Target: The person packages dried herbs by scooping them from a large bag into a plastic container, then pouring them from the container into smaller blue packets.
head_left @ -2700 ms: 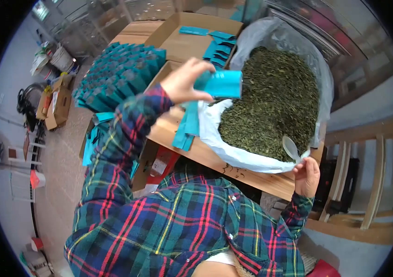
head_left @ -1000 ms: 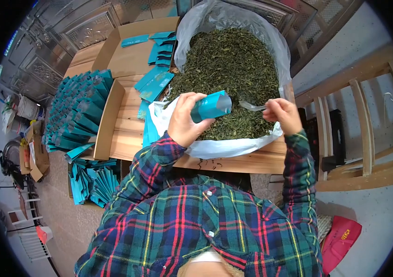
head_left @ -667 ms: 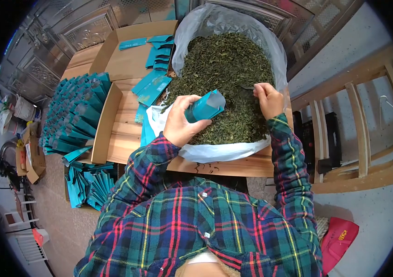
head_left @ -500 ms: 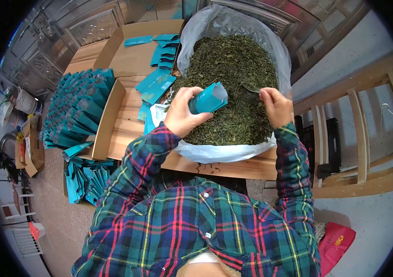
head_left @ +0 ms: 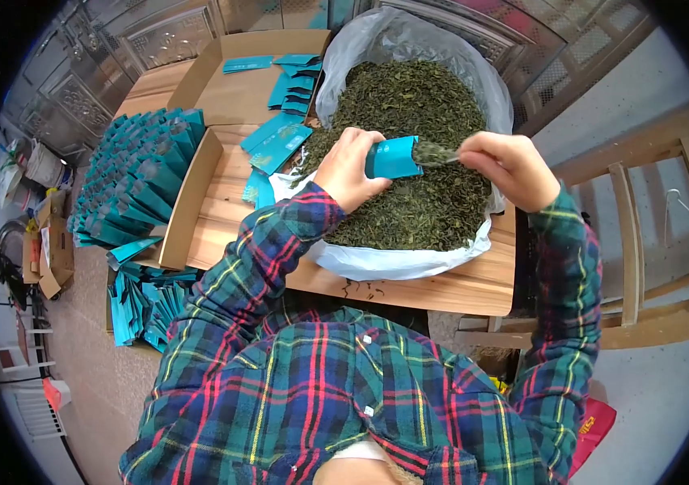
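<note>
My left hand [head_left: 350, 168] grips a teal pouch [head_left: 394, 158] lying nearly sideways, its mouth facing right. In my right hand [head_left: 510, 166] is the handle of a spoon [head_left: 438, 154] heaped with dried leaves, its tip at the pouch's mouth. Both hands are above a large pile of dried green leaves [head_left: 409, 214] that looks like loose tea. The pile sits in a translucent plastic bag [head_left: 336, 81] opened wide on the wooden table. Flat teal pouches [head_left: 276, 145] lie just left of my left hand.
An open cardboard box [head_left: 191, 202] on the left is packed with upright teal pouches [head_left: 138, 174]. Behind it, another cardboard tray [head_left: 231, 97] holds several flat pouches. More pouches [head_left: 146, 307] fill a lower box. A wooden frame [head_left: 631, 242] leans at the right wall.
My right hand has lifted the spoon out of the pile, now loaded with leaves, to the pouch's mouth. My left hand has tipped the pouch towards the right.
</note>
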### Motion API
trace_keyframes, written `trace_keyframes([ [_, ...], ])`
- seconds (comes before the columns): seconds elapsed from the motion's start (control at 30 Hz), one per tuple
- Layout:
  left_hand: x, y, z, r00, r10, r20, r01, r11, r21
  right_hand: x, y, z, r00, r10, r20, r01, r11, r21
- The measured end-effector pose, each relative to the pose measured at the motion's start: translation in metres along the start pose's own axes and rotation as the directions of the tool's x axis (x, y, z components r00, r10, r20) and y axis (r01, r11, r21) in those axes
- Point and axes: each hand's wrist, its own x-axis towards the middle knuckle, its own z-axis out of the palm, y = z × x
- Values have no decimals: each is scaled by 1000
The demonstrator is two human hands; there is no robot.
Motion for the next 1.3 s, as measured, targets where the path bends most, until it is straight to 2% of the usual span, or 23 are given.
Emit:
trace_keyframes([
  [0.1,-2,10,6,998,63,-14,-62,994,86,24,-17,-4,961,-78,264,154,948,-280],
  [0.13,-2,13,9,994,104,-27,-101,991,86,30,-23,-7,963,-74,261,149,948,-281],
  [0.2,-3,16,13,982,183,-53,-178,980,87,42,-36,-13,936,-47,350,144,956,-256],
  [0.27,-4,12,16,977,198,-83,-195,980,46,43,-37,-16,920,-32,391,138,959,-247],
  [0.3,-5,11,17,971,207,-117,-207,978,8,42,-34,-17,933,64,354,-17,991,-133],
  [0.37,-4,8,19,964,210,-160,-218,975,-31,39,-29,-20,911,259,321,-307,945,110],
  [0.4,-4,8,18,956,231,-182,-240,971,-25,38,-26,-20,910,256,325,-304,947,107],
  [0.5,-4,7,17,936,272,-222,-281,959,-12,25,-14,-14,890,341,302,-433,838,333],
  [0.53,-4,7,17,930,286,-230,-296,955,-9,20,-9,-13,890,341,302,-433,838,331],
  [0.63,-2,7,15,915,313,-254,-324,946,0,3,6,-11,874,418,247,-477,643,599],
  [0.67,-3,5,14,929,274,-248,-281,960,5,-4,12,-10,875,416,247,-476,644,599],
  [0.77,-5,-2,11,952,195,-235,-197,980,13,-24,32,-5,913,404,51,-246,448,860],
  [0.8,-8,-7,9,980,47,-191,-79,983,-165,-29,35,4,913,406,51,-247,446,860],
  [0.87,-10,-16,4,975,-218,-32,177,862,-475,-37,42,26,838,545,10,-354,531,770],
  [0.9,-12,-15,2,975,-219,-30,179,862,-474,-41,48,41,794,607,-19,-410,560,720],
  [0.97,-19,-6,-5,957,-282,63,259,744,-616,-45,68,80,804,584,109,-456,490,743],
  [1.0,-23,-3,-6,944,-307,116,302,672,-676,-43,75,96,804,585,110,-457,487,745],
  [1.03,-27,-2,-4,944,-308,119,304,673,-674,-38,79,111,794,605,56,-442,513,736],
  [1.1,-33,-4,3,962,-264,64,256,801,-542,-33,88,121,782,624,-3,-425,537,728],
  [1.13,-36,-4,5,970,-238,39,228,853,-469,-29,94,121,775,625,-89,-391,585,710],
  [1.2,-39,-4,4,972,-232,33,218,846,-487,-23,102,119,753,605,-259,-324,683,654],
  [1.23,-40,-5,3,973,-228,25,209,837,-505,-21,102,116,755,601,-262,-321,687,652],
  [1.3,-39,-4,3,974,-227,13,200,826,-527,-21,100,111,789,472,-393,-288,849,443],
])
